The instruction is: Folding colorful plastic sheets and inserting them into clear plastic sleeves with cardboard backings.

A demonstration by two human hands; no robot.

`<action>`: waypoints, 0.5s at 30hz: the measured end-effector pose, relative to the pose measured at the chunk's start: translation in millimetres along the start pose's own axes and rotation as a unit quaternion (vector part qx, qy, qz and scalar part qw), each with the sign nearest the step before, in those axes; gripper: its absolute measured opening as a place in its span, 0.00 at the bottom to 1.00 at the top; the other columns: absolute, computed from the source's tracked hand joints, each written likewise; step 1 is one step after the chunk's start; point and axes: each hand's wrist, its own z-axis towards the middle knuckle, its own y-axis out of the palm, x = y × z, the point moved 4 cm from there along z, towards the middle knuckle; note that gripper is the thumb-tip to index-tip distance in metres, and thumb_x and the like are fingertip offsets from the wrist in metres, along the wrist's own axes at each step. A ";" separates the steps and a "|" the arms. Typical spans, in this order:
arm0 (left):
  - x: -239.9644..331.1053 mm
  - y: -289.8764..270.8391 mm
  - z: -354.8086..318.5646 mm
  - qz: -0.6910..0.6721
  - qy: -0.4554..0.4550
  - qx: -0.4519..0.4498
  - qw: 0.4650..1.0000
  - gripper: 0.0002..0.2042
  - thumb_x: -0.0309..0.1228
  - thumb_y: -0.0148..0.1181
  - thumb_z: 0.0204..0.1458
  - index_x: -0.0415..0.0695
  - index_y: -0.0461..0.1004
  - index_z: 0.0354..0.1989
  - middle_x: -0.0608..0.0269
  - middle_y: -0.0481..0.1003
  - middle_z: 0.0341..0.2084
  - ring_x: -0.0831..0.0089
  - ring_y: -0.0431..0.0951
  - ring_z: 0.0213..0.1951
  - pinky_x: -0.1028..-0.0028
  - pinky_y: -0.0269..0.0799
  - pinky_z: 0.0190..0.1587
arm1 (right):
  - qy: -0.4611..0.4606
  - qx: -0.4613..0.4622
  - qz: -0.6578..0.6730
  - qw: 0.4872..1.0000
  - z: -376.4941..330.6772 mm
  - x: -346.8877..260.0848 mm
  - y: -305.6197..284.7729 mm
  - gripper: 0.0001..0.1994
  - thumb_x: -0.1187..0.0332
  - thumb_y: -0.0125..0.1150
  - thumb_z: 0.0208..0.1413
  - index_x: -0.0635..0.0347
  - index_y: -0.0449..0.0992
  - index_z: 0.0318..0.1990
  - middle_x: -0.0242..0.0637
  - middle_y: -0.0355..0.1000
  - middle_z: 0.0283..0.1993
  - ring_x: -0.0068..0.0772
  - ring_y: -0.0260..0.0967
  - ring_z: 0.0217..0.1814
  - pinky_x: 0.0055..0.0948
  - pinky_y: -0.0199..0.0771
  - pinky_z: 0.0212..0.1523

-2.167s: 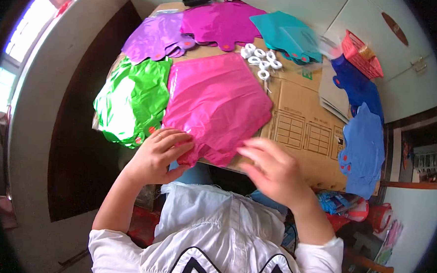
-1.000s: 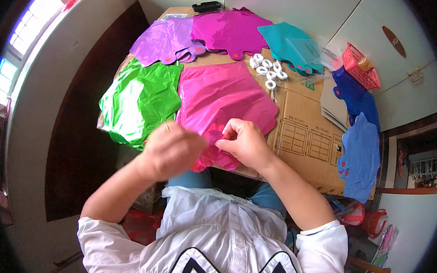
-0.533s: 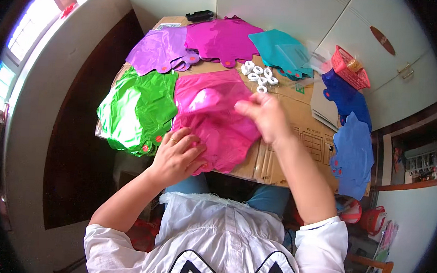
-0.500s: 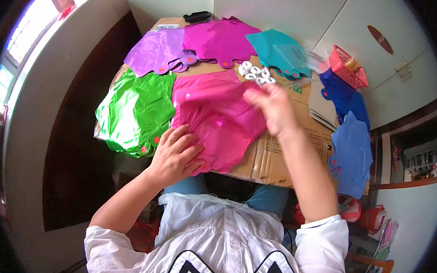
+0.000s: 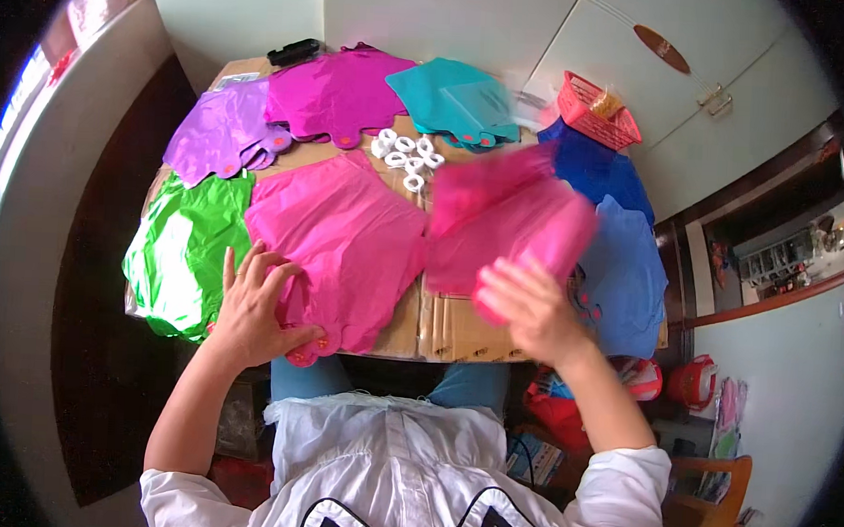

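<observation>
Flat glossy pink plastic pieces (image 5: 348, 221) with a scalloped edge and red dots lie stacked in front of me on the cardboard. My left hand (image 5: 253, 307) rests on their lower left edge, fingers spread and holding nothing. To the right, my right hand (image 5: 534, 312) grips a single pink plastic piece (image 5: 510, 225) by its near edge. This piece is lifted, partly folded over and blurred by motion. Its far part reaches over the cardboard between the white rings and the blue stacks.
Around the cardboard (image 5: 461, 337) lie similar stacks: green (image 5: 189, 251), lilac (image 5: 215, 124), magenta (image 5: 336, 87), teal (image 5: 441, 88), dark blue (image 5: 599, 173) and light blue (image 5: 627, 265). White rings (image 5: 397, 157) sit in the middle. A coral basket (image 5: 592, 110) and a black object (image 5: 295, 52) stand at the back.
My right hand has drawn one pink piece off the stack, toward the right and nearer to me. The left hand's fingers have spread on the stack. The whole view has shifted to the right.
</observation>
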 end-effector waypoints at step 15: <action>-73.2 -43.6 -75.7 -0.019 -0.010 0.090 0.996 0.21 0.24 0.65 0.39 0.44 0.74 0.47 0.53 0.71 0.48 0.53 0.72 0.52 0.59 0.70 0.52 | 0.084 -0.074 0.254 0.961 -3.8 -4.6 5.1 0.28 0.44 0.59 0.51 0.61 0.78 0.46 0.45 0.74 0.52 0.49 0.67 0.59 0.45 0.62 0.59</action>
